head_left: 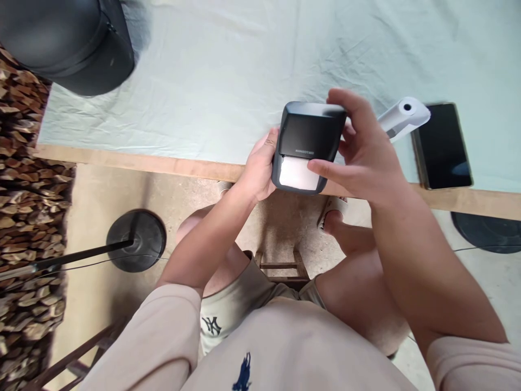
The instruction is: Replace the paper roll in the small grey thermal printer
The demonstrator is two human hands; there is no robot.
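Boxy matte-black printer (308, 144), rounded corners, white paper in its slot, is held over the table (134, 161) edge. Left hand (258, 171) grips its left side; right hand (358, 152) wraps the right, thumb on paper. Roll (402, 117) & glossy phone (443, 144) nearby on wrinkled cloth (223, 76).

Both hands, left hand (258, 171) and right hand (360, 157), hold a black printer (307, 136) above the table edge (134, 161).

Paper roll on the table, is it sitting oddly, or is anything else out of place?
The paper roll lies on its side, partly hidden behind the right hand. Otherwise nothing stands out: both hands hold the small black printer; the left hand steadies it.
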